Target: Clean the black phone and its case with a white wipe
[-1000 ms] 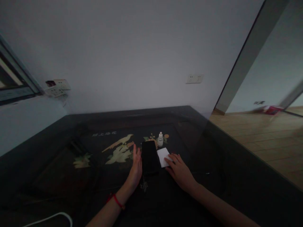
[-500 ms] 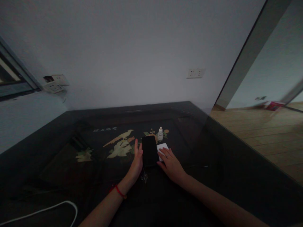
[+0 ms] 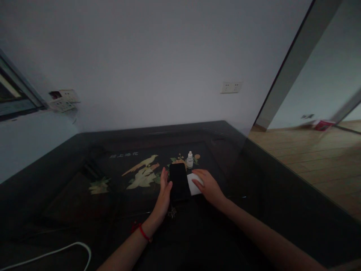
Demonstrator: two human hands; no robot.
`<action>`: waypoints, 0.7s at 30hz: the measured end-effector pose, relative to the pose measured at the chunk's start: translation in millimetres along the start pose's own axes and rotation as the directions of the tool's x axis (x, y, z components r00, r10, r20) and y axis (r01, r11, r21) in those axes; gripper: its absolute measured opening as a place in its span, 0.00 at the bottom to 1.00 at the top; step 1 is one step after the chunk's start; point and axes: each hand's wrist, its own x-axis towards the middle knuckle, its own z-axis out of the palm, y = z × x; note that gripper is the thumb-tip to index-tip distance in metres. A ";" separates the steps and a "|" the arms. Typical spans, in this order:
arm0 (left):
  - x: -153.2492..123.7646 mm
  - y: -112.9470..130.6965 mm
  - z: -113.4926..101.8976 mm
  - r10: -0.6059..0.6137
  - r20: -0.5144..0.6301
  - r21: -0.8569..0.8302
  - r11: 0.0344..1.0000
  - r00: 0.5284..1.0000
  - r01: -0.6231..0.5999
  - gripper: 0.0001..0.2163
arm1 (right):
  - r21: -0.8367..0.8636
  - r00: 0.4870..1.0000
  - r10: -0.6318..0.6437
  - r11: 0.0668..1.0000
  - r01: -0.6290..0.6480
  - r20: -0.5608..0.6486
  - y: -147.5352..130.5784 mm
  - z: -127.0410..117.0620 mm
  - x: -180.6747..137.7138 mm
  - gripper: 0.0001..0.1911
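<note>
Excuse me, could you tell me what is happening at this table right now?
A person is at a dark table with an inlaid bird design. Their left hand lies open against the left edge of a black phone lying flat on the table. Their right hand covers part of a white square pad just right of the phone. A small dropper bottle stands upright behind them, untouched.

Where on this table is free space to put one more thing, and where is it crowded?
Free: the right part of the table, between the right hand and its edge; the far strip behind the bottle; the near left, beyond the cable. Crowded: the middle, where left hand, phone, pad and bottle sit close.
</note>
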 end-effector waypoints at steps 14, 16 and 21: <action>-0.7 11.8 -2.0 0.080 -0.004 -0.011 0.997 0.997 -0.080 0.30 | 0.030 0.976 0.215 0.976 -0.215 -0.020 26.4 22.2 59.2 0.16; 0.0 11.4 -1.0 0.078 -0.014 -0.015 0.997 0.997 -0.078 0.29 | 0.037 0.977 0.213 0.977 -0.212 -0.023 26.2 21.1 53.9 0.16; -0.9 17.6 -1.4 0.076 -0.042 -0.008 0.997 0.996 -0.077 0.29 | 0.102 0.976 0.199 0.976 -0.190 -0.084 24.1 20.6 50.1 0.16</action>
